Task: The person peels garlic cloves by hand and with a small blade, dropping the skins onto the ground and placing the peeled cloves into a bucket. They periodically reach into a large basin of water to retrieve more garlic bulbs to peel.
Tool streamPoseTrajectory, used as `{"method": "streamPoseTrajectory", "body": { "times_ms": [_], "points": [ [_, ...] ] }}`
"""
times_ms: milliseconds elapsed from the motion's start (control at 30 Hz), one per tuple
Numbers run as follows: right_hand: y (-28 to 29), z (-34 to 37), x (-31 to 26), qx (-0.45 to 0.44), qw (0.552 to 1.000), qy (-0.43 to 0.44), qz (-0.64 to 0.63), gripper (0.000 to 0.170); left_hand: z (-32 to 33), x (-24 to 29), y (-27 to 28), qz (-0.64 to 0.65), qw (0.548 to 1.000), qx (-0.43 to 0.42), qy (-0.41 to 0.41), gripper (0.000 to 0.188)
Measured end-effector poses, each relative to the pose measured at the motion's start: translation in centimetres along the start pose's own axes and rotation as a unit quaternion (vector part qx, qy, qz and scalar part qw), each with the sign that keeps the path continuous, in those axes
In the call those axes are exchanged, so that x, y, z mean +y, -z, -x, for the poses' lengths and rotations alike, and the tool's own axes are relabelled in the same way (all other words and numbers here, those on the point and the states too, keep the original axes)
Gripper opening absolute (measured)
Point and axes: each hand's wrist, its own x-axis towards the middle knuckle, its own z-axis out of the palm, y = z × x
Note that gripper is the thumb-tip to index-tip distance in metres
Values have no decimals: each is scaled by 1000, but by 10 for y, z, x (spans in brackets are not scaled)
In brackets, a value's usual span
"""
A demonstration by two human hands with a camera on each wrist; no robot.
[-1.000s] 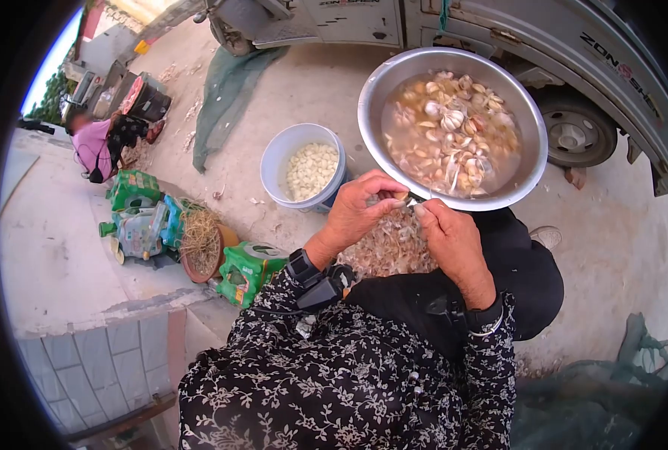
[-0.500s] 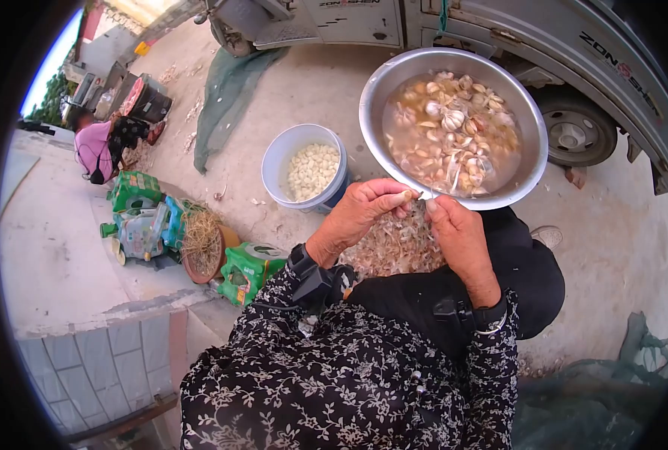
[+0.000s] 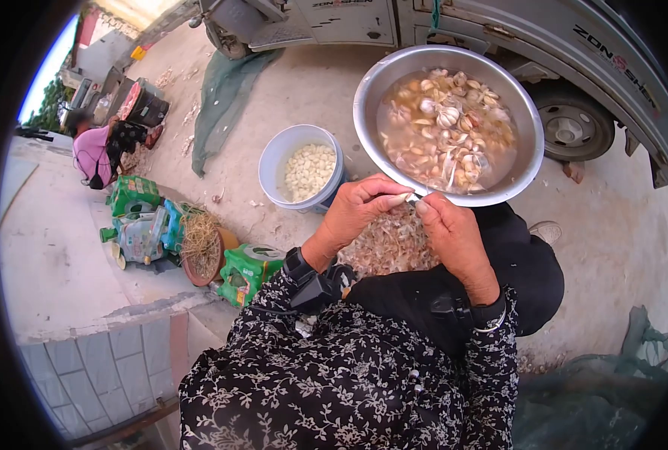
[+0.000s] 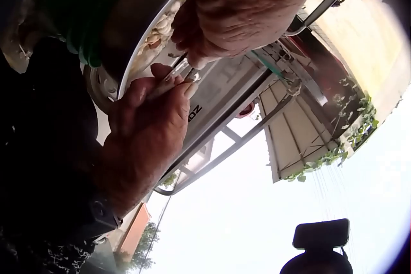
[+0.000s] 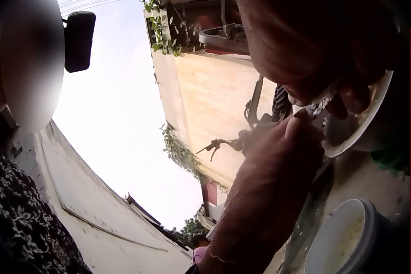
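Observation:
My left hand (image 3: 358,212) pinches a pale garlic clove (image 3: 410,197) between thumb and fingers, just off the near rim of the metal basin. Close against it, my right hand (image 3: 456,234) grips a small knife, its thin blade (image 4: 175,70) showing between the two hands in the left wrist view. Fingers cover most of the knife's handle. Beyond the hands, the wide metal basin (image 3: 531,161) holds garlic bulbs and loose cloves in cloudy water. A pale blue bucket (image 3: 272,178) with peeled white cloves (image 3: 309,172) stands left of it. Garlic skins (image 3: 389,244) lie heaped below my hands.
A grey vehicle (image 3: 461,22) with a wheel (image 3: 572,127) stands behind the basin. At left are green-wrapped bottle packs (image 3: 250,271), a pot of dry straw (image 3: 201,247) and a seated person in pink (image 3: 95,154). Green netting (image 3: 229,94) lies on the concrete ground.
The fingertips of both hands parted slightly, then came back together at the clove. The clove looks whiter now than a second ago. The head view has shifted a little.

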Motion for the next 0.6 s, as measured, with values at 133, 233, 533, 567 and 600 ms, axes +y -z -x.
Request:
{"method": "streamPoseTrajectory", "body": {
  "times_ms": [133,233,533,567,600],
  "points": [
    [0,0,3,-49,992,-37,-107,26,0,-8,-1,286,952,-25,110,23],
    [1,0,2,-41,993,-29,-103,26,-2,-15,-1,387,910,-37,146,24],
    [3,11,-5,66,932,-64,-350,25,6,26,-37,14,998,-4,-58,27],
    [14,22,-6,88,932,-75,-344,25,6,29,-43,6,996,-20,-86,30],
    [24,33,-10,71,902,-102,-413,20,6,31,-47,-3,993,-33,-113,34]
  ]
}}
